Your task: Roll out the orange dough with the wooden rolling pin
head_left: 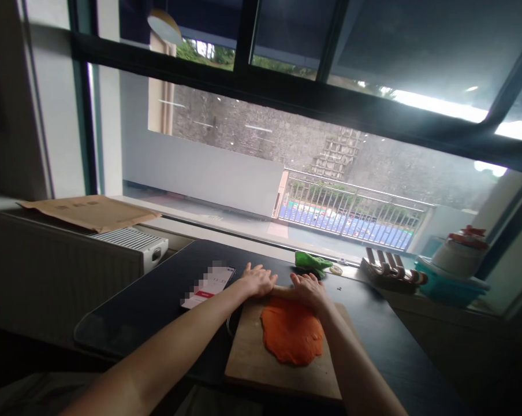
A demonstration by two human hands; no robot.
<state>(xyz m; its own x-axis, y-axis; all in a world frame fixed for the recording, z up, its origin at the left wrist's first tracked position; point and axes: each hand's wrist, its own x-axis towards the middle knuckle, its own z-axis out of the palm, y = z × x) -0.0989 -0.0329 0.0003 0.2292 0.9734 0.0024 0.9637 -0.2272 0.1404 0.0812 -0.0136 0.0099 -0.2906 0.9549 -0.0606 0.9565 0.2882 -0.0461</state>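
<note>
A flattened sheet of orange dough (291, 332), or something dough-like, lies on a wooden board (248, 352). Across its far edge runs a rolling pin (284, 293), of which only the middle stretch shows. My left hand (260, 280) rests palm down over the pin's left end, fingers stretched forward. Over the right end, my right hand (309, 289) lies the same way, its fingers also extended. Both palms cover the pin's ends. The near part of the dough is uncovered, and my right forearm passes along the board's right side.
The board sits on a dark table (126, 315). Left of it lies a phone (209, 287), partly pixelated. Beyond my right hand is a green crumpled item (312, 261). A brown rack (391, 268) and a teal container (451, 289) stand at the right by the window.
</note>
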